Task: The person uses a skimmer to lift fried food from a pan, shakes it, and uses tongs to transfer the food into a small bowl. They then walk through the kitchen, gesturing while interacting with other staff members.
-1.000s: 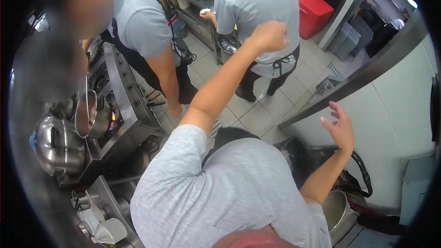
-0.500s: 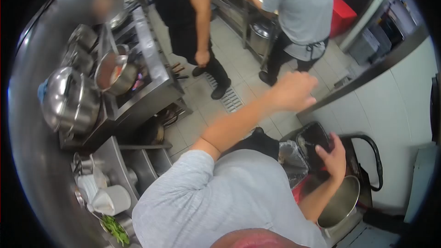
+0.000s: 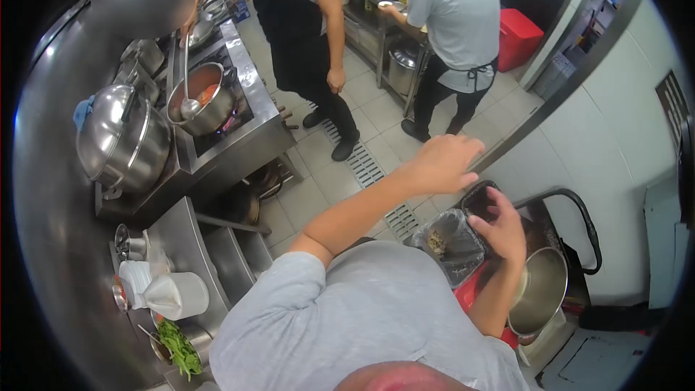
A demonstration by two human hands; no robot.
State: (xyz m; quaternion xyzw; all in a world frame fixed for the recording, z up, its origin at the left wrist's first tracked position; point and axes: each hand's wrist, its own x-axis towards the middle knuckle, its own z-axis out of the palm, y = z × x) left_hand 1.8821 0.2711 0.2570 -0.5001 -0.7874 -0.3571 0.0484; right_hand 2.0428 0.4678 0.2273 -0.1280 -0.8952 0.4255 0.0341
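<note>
My left hand (image 3: 443, 164) is stretched out in front of me, fingers bent and thumb apart, with nothing seen in it. Below and to its right, my right hand (image 3: 501, 228) is raised with its fingers spread, holding nothing. It is nearest to a bin lined with a clear bag (image 3: 463, 264), in which some food scraps (image 3: 436, 244) lie. A dark container (image 3: 476, 199) shows partly behind the right hand's fingers. Beside my right forearm stands a large, deep metal pot (image 3: 544, 282); I make out no food in it.
A stove (image 3: 250, 87) on the left holds a pot of red food (image 3: 208, 98) and a big lidded pot (image 3: 127, 141). Two co-workers (image 3: 297, 29) (image 3: 456, 22) stand ahead. A black cart handle (image 3: 590, 228) juts out at right. Leafy greens (image 3: 179, 347) lie at lower left.
My left hand has shifted slightly left and down, my right hand slightly left and up. The view has turned, showing more of the lined bin. A ladle now shows in the stove pot.
</note>
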